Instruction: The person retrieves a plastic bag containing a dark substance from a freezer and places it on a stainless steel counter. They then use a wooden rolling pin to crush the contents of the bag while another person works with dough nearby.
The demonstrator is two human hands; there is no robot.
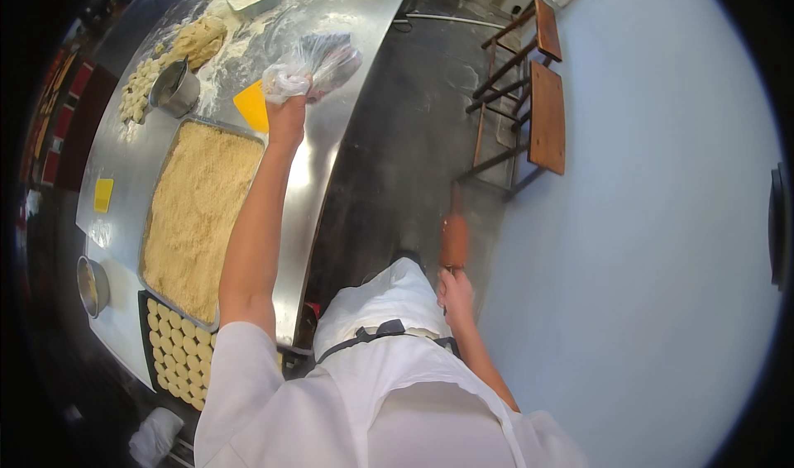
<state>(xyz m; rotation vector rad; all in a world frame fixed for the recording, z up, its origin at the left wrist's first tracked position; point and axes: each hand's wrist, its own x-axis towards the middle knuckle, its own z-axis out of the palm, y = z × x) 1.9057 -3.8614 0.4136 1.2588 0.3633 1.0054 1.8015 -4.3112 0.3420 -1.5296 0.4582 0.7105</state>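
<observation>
My left hand (287, 117) reaches out over the steel table and grips the gathered neck of a clear plastic bag (332, 65). Something dark and pinkish shows through the plastic, too unclear to name. Beneath that wrist, partly covered, lies a yellow-orange dough scraper (251, 105). Down at my right side, away from the table, my right hand (456, 295) holds a brown rolling pin (454, 241) by one handle; its far handle points forward over the floor. Left of my forearm, a large metal tray (162, 158) is filled with a pale yellow crumbly mixture (201, 214).
Floured dough (201, 40), small dough pieces (139, 90) and a metal pot (180, 90) occupy the table's far part. A black tray of round dough pieces (180, 350), a yellow scraper (103, 195) and a bowl (93, 287) are at left. Wooden stools (547, 117) stand along the right wall.
</observation>
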